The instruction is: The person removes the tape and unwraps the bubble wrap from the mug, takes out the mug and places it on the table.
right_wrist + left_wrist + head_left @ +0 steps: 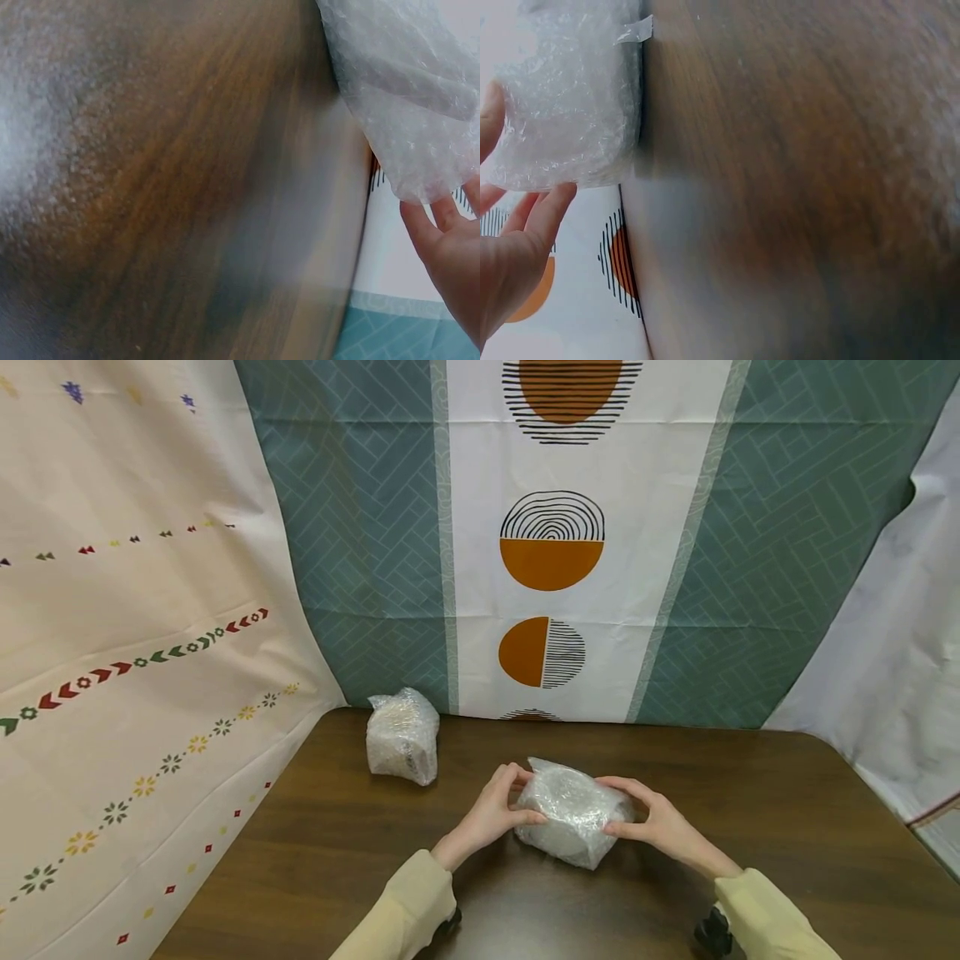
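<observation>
Patterned cloths enclose the work area: cream fabric [120,635] with rows of small coloured motifs on the left, a hanging [476,568] across the far side with teal side panels and orange-and-black circles down its white centre strip, and pale cloth [907,635] on the right. Dark brown wood-grain surface [300,852], glossy toward the near middle.

Main item: a clear bubble-wrapped bundle [573,814], located slightly right of the surface's middle, between the person's two hands. Contents cannot be made out through the wrap. One pointed corner of wrap sticks up at its far left; a small flap [637,30] juts from its edge in the left wrist view.

Left hand [491,814]: grasping the bundle's left end, thumb on the near side, fingers round the far side. Right hand [660,822]: grasping the right end in like fashion, thumb near, fingers far. Both sleeves [405,897] are pale yellow.

Second item: another bubble-wrapped package [402,739], on the surface at the far left, near the hanging and well apart from both hands.
</observation>
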Tool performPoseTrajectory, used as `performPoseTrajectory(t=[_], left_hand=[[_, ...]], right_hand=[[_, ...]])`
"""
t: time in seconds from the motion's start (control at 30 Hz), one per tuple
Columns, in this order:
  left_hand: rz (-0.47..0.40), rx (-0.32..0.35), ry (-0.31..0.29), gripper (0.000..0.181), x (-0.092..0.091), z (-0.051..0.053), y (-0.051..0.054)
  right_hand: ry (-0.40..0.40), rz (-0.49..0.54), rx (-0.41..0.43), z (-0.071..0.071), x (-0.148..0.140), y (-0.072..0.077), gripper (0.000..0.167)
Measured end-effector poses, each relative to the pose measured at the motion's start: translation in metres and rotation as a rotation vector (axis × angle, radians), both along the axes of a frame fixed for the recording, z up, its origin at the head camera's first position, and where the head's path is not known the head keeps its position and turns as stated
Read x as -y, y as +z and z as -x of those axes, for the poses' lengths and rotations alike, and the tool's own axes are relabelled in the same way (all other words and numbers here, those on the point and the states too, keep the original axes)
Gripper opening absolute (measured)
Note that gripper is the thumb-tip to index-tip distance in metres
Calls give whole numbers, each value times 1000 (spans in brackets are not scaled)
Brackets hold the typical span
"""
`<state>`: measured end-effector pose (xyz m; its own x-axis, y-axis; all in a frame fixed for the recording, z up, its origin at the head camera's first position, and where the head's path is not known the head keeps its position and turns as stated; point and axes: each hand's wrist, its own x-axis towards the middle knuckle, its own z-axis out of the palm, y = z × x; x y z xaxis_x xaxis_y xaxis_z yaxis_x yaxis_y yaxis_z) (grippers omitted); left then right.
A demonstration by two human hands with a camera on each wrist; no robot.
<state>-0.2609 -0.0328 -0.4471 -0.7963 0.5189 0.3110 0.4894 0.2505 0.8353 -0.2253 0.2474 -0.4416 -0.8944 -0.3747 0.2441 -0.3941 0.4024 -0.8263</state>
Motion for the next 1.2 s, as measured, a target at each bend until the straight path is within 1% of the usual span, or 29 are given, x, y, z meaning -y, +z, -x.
performPoseTrajectory(t=[0.13, 0.37, 0.5, 0.67, 0.8, 0.97, 1.2], left_hand=[[14, 2, 11, 45, 1, 0, 0], [7, 7, -1, 43, 1, -24, 35], [7, 4, -6, 43, 1, -24, 35], [12, -2, -2, 42, 1, -24, 36], [23, -16, 5, 40, 1, -24, 37], [34, -27, 3, 41, 0, -24, 37], [45, -26, 14, 41, 0, -24, 38]], right_hand=[[-1, -13, -1, -1, 1, 1, 59], [-4, -46, -11, -3, 0, 4, 60], [36, -64, -20, -4, -3, 6, 63], [78, -10, -9, -2, -5, 13, 61], [61, 15, -5, 1, -4, 19, 57], [41, 34, 5, 3, 1, 21, 55], [52, 34, 12, 10, 8, 23, 54]])
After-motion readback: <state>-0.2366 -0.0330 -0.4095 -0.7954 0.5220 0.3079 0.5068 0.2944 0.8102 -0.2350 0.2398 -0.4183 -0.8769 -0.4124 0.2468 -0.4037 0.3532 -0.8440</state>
